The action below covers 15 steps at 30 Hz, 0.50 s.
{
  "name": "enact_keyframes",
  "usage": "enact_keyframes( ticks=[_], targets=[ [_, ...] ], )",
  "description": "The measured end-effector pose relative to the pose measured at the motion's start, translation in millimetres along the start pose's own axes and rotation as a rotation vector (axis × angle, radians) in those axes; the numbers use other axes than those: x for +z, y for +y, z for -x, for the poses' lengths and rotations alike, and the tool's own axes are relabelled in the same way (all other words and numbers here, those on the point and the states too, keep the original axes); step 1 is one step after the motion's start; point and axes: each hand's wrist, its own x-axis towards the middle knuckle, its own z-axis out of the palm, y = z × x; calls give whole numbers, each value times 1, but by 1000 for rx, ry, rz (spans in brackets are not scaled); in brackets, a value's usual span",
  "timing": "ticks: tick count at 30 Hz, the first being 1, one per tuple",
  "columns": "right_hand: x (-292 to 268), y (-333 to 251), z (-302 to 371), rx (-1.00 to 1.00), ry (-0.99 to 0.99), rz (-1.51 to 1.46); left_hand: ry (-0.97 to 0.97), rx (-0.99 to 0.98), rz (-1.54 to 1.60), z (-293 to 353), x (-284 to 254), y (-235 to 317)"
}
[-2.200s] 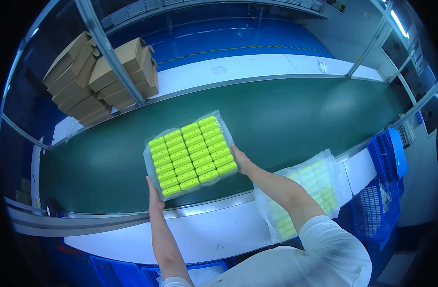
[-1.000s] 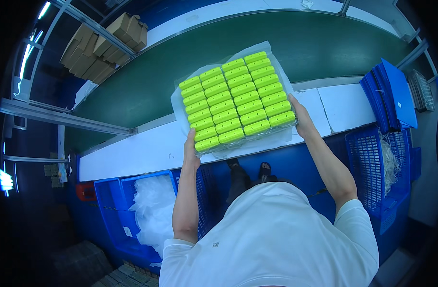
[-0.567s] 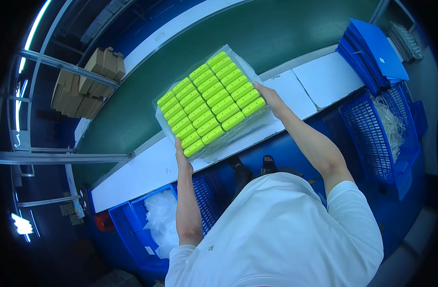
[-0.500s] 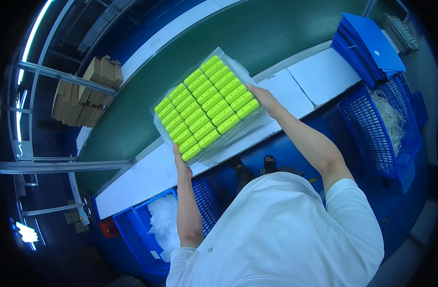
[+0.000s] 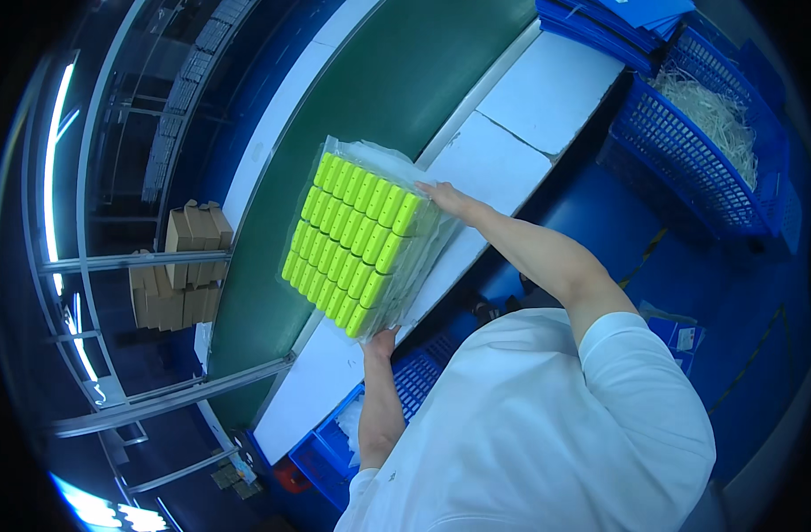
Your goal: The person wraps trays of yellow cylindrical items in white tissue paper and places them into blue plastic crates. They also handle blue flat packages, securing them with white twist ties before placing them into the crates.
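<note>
- The blue floor (image 5: 725,310) is seen at the right, crossed by yellow-and-black tape (image 5: 645,257).
- A long green surface (image 5: 405,80) is shown running diagonally, bordered on its near side by the white bench (image 5: 494,168), in which a seam is visible.
- A person in a white shirt (image 5: 547,426) is seen from above, with both forearms stretched toward the bench.
- A blue basket (image 5: 671,151) with mesh walls is placed at the upper right and is filled with pale, tangled strands (image 5: 707,115).
- A metal rail (image 5: 184,395) is seen reaching in from the left to the edge of the green surface.
- A tray (image 5: 352,235) of yellow-green blocks, set in four rows in clear plastic, is held tilted over the green surface and the bench's edge; whether it is touched from below cannot be told.
- Brown cardboard boxes (image 5: 179,301) are stacked beyond the green surface, at the left.
- Blue sheets (image 5: 592,31) are piled at the bench's far end, near the basket.
- The hands are kept well apart, both clamped on the tray: its lower corner is gripped by the left hand (image 5: 379,343), its upper right corner by the right hand (image 5: 450,200).
</note>
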Motion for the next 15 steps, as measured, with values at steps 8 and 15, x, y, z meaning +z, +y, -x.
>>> enact_keyframes(
  ticks=[8, 15],
  targets=[
    [-16, 1, -89, -24, 165, 67, 23, 15, -107, 31, 85, -41],
    [-18, 2, -85, -16, 55, 78, 97, -6, -119, 30, 60, -42]
  ],
)
